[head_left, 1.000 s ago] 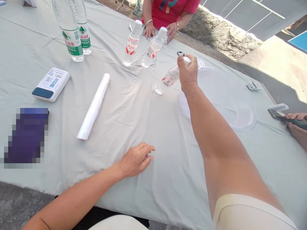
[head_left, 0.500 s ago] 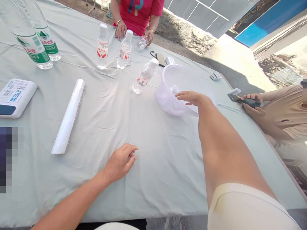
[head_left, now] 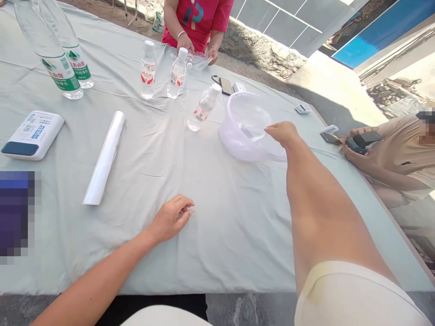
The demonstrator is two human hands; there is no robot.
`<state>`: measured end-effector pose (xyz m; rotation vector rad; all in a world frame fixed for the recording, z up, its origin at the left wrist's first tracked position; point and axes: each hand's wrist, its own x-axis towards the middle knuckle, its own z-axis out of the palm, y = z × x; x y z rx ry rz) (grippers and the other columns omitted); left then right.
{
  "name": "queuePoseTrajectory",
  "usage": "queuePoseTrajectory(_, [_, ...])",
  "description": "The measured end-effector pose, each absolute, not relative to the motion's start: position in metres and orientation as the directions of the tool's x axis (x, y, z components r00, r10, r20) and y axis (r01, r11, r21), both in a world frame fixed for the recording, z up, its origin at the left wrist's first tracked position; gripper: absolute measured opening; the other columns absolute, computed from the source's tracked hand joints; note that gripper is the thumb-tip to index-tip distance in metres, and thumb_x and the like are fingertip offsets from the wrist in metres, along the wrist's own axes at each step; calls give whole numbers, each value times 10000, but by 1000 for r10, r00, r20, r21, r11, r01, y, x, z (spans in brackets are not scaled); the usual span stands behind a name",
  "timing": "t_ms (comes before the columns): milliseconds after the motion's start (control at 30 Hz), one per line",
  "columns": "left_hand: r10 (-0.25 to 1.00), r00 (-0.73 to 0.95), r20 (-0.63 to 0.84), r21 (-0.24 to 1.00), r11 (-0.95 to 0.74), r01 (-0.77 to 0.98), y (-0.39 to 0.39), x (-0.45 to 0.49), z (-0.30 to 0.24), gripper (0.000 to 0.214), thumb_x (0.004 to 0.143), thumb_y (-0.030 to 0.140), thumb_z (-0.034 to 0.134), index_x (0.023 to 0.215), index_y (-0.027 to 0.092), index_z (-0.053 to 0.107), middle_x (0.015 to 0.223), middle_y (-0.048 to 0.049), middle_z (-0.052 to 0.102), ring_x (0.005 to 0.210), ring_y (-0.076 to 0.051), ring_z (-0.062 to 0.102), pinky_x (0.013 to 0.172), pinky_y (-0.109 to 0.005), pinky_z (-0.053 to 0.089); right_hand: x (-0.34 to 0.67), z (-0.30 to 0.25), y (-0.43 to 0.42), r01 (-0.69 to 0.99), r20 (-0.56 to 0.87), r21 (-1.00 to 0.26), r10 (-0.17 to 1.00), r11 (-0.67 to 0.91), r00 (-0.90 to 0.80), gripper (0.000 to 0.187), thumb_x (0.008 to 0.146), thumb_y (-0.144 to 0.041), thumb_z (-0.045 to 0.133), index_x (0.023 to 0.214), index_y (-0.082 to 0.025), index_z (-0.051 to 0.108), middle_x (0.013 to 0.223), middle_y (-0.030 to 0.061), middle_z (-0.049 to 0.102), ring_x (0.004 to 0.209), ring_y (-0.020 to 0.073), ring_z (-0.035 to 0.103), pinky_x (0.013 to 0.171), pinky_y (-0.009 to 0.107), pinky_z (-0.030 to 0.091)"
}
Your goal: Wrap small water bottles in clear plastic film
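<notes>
My right hand (head_left: 282, 133) reaches over the near right side of the translucent lilac plastic basin (head_left: 234, 145). Its thumb and fingers are pinched together on the edge of what looks like a clear plastic bag (head_left: 253, 121) inside the basin. The see-through material makes its outline hard to follow. On the cloth, my left hand (head_left: 172, 217) rests with its fingers loosely curved, thumb apart, holding nothing. A small clear water bottle (head_left: 203, 110) with a white cap stands just left of the basin.
Two more small bottles (head_left: 148, 72) and two large water bottles (head_left: 70, 77) stand farther left. A white plastic roll (head_left: 104, 158) and a white box-shaped device (head_left: 33, 136) lie nearer. Across, a person in red handles a bottle and clear plastic; another at right holds a dark device (head_left: 356, 145).
My right hand has gone from spread fingers to a pinch, with clear plastic now raised in the basin. My left hand stays put. The person opposite has brought both hands together around clear plastic.
</notes>
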<state>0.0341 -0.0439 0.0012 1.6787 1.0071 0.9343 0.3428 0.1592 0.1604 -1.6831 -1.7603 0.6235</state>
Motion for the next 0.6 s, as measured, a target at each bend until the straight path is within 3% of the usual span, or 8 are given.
queuePoseTrajectory(133, [941,317,123,980,-165,110,-45,33,5,146,938,277,524,982,201,641,921,-55,673,838,-163,641,777,-325,550,321,178,134,600,175,-786,984,146,-10,440,704,-675,717,1047,-400,710,1120,51,748,1307,407,555,1006,660,469])
queuePoseTrajectory(267, [977,201,65,996,-53,-65,-43,25,15,195,941,350,528,992,201,644,983,-67,675,927,-176,671,850,-337,554,285,168,88,250,232,-945,971,211,58,357,725,-620,700,952,-345,699,1062,37,744,1175,350,658,963,577,534])
queuePoseTrajectory(433, [994,104,-31,985,48,-163,-33,6,30,324,932,494,542,998,207,679,1021,-55,689,1010,-180,658,883,-319,532,227,107,12,77,-45,-997,980,-30,-195,478,822,-706,546,1015,-289,683,1138,74,717,968,288,725,729,446,601])
queuePoseTrajectory(533, [980,190,-63,977,99,-189,-30,2,32,376,886,558,605,961,202,698,1007,-55,701,1018,-193,652,868,-316,526,195,66,-15,-64,-175,-978,943,-201,-283,535,740,-742,660,963,-256,689,967,68,725,824,238,709,678,386,588])
queuePoseTrajectory(600, [974,219,-52,970,101,-221,-30,3,31,315,847,505,683,853,191,672,881,-31,690,891,-176,664,842,-319,527,178,45,-23,-151,-222,-951,937,-269,-271,476,679,-638,798,914,-241,679,840,26,695,755,183,679,684,335,575])
